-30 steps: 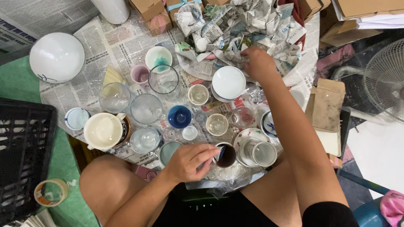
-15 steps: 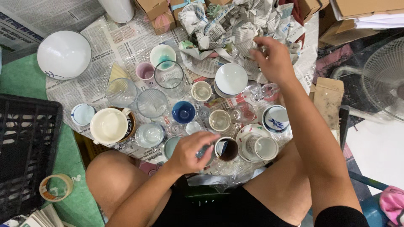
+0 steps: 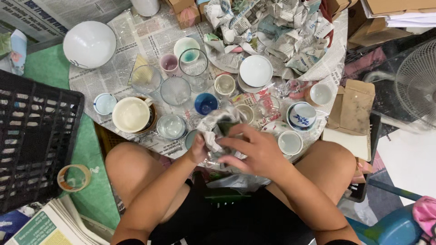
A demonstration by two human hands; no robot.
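1. Head view: both hands meet low over the counter's (image 3: 113, 72) near edge. The left hand (image 3: 200, 149) pinches a crumpled newspaper bundle (image 3: 213, 127); the right hand (image 3: 254, 152) has its fingers curled around a dark cup (image 3: 225, 127) half hidden in it.
2. Risk: thin, slick paper could slip; an elbow could knock the crowded glass tumblers (image 3: 175, 90) and glazed bowls (image 3: 131, 114).

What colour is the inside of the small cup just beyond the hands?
Deep blue inside, on the small cup standing on the newspaper; the head view shows it clearly.
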